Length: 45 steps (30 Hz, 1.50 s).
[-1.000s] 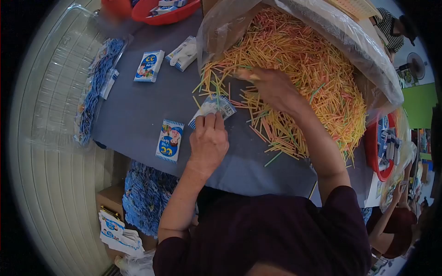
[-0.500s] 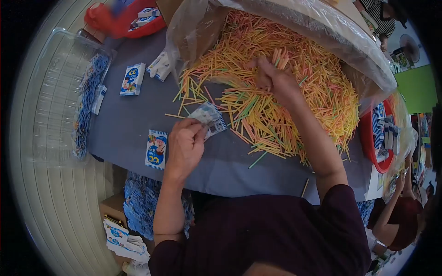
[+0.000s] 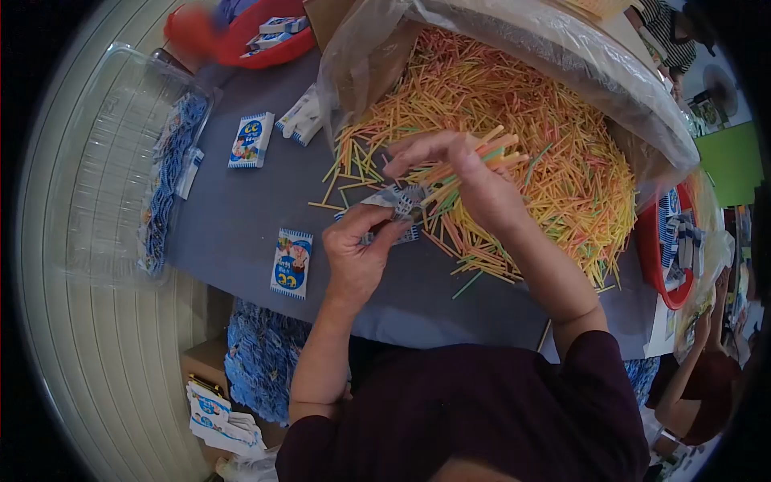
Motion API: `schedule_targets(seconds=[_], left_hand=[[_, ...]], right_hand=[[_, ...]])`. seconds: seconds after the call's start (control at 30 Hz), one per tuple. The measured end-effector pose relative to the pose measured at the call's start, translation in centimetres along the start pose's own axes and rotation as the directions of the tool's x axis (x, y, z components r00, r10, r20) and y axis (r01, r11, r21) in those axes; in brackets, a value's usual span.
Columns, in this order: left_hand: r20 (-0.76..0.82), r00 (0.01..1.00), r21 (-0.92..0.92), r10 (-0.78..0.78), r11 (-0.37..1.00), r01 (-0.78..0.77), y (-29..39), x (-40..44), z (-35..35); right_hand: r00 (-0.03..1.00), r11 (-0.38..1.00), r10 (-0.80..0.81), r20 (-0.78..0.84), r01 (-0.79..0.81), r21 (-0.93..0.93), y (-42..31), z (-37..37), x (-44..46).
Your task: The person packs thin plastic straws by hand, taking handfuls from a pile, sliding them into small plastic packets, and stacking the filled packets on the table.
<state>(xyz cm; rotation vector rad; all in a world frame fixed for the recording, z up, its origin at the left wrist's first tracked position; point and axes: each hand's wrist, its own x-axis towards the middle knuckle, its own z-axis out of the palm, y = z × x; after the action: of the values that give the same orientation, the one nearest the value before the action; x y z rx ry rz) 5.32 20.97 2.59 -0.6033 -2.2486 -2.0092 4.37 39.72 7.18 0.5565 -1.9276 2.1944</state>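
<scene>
My left hand (image 3: 357,255) pinches a small printed packet (image 3: 411,201) above the grey table cover. Just right of it, my right hand (image 3: 487,189) is closed round a bundle of thin coloured sticks (image 3: 499,145), whose lower ends point down toward the packet's mouth. Whether any stick end is inside the packet I cannot make out. Behind both hands spreads a big heap of yellow, orange, pink and green sticks (image 3: 562,173), spilling from a plastic-lined box (image 3: 634,104). A filled-looking blue and white packet (image 3: 291,263) lies left of my left hand.
More packets (image 3: 250,140) lie farther back on the table. Red baskets holding packets stand at the back left (image 3: 277,52) and right (image 3: 679,293). A clear plastic tray (image 3: 104,177) with blue strips is at the left. Another person's arm (image 3: 691,353) shows at far right.
My right hand has come out of the heap, toward me and left, with a bundle of sticks in it. The packet in my left hand has moved right to meet it.
</scene>
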Motion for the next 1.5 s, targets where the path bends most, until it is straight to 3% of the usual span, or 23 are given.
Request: schedule_targets(seconds=[0.07, 0.13, 0.17, 0.23, 0.27, 0.37, 0.4, 0.5, 0.57, 0.7, 0.8, 0.83, 0.9, 1.03, 1.1, 1.27, 1.37, 1.43, 1.5], left_hand=[[0.004, 0.998, -0.103, 0.066, 0.993, -0.066, 0.0, 0.3, 0.7], [-0.001, 0.999, -0.128, 0.044, 0.991, -0.044, 0.2, 0.5, 1.1], [-0.006, 0.999, -0.130, 0.046, 0.990, -0.046, 0.0, 0.7, 1.4], [0.031, 0.978, -0.115, 0.204, 0.973, -0.199, -0.7, 1.2, 2.0], [0.029, 0.979, -0.117, 0.203, 0.973, -0.198, -0.9, 1.2, 2.0], [0.053, 0.976, -0.055, 0.212, 0.976, -0.209, -1.2, 1.4, 2.3], [0.055, 0.976, -0.069, 0.210, 0.976, -0.206, -1.0, 1.4, 2.4], [0.067, 0.977, -0.091, 0.203, 0.976, -0.197, -0.5, 1.7, 3.0], [0.076, 0.978, -0.098, 0.197, 0.977, -0.189, -0.3, 1.8, 3.4], [0.048, 0.985, -0.169, 0.164, 0.974, -0.154, 0.0, 2.0, 4.2], [0.049, 0.989, -0.187, 0.139, 0.974, -0.128, -0.6, 1.9, 4.3], [0.052, 0.988, -0.188, 0.147, 0.973, -0.135, -0.8, 1.9, 4.5], [0.041, 0.992, -0.247, 0.122, 0.963, -0.108, -0.9, 2.0, 4.7], [0.009, 0.995, -0.342, 0.099, 0.935, -0.090, -0.1, 2.2, 4.9], [0.028, 0.993, -0.313, 0.118, 0.944, -0.103, -0.8, 2.1, 4.7], [0.063, 0.985, -0.315, 0.160, 0.940, -0.132, -1.2, 1.8, 4.7], [0.110, 0.992, -0.454, 0.069, 0.891, -0.012, -1.0, 1.9, 5.0], [0.126, 0.988, -0.593, -0.093, 0.791, 0.150, -0.9, 2.0, 5.2], [0.136, 0.989, -0.604, -0.067, 0.785, 0.136, -1.0, 2.4, 5.3]], right_hand=[[0.999, 0.995, -0.017, 0.036, 0.020, -0.097, -0.5, -0.2, 0.5], [0.952, 0.951, 0.229, 0.201, -0.175, -0.257, -1.4, -0.7, 0.6], [0.951, 0.950, 0.230, 0.206, -0.173, -0.260, -1.2, -0.7, 0.6], [0.972, 0.973, 0.229, 0.057, -0.229, 0.002, -0.6, -0.7, 0.1], [0.971, 0.973, 0.231, 0.058, -0.231, 0.001, -0.6, -1.1, 0.2], [0.984, 0.889, 0.041, -0.173, 0.043, 0.456, -1.0, -3.1, 0.7], [0.983, 0.889, 0.042, -0.178, 0.044, 0.457, -1.0, -3.2, 0.5], [0.977, 0.924, -0.035, -0.212, 0.113, 0.365, -1.2, -2.9, 0.0], [0.985, 0.999, 0.040, -0.170, -0.042, -0.007, -1.3, -2.2, -0.7], [0.991, 0.989, -0.122, -0.045, 0.118, -0.089, 0.5, -2.0, -0.5], [0.999, 0.980, -0.011, -0.031, 0.005, -0.198, 0.0, -2.5, -0.7], [0.999, 0.979, -0.012, -0.036, 0.005, -0.202, 0.0, -2.9, -0.9], [0.980, 0.981, 0.191, 0.055, -0.192, 0.021, 0.0, -3.6, -1.1], [0.968, 0.967, 0.245, -0.046, -0.248, -0.064, -1.0, -3.7, -1.6], [0.984, 0.982, 0.174, 0.033, -0.176, 0.072, -0.4, -3.9, -1.8], [0.982, 0.983, 0.175, 0.068, -0.170, -0.068, -1.1, -3.0, -1.2], [0.978, 0.971, 0.187, 0.093, -0.169, -0.171, -1.3, -3.5, -0.5], [0.974, 0.962, 0.192, 0.118, -0.163, -0.220, -1.4, -3.8, -0.2], [0.984, 0.976, 0.173, 0.052, -0.164, -0.146, -1.5, -4.1, -0.1]])
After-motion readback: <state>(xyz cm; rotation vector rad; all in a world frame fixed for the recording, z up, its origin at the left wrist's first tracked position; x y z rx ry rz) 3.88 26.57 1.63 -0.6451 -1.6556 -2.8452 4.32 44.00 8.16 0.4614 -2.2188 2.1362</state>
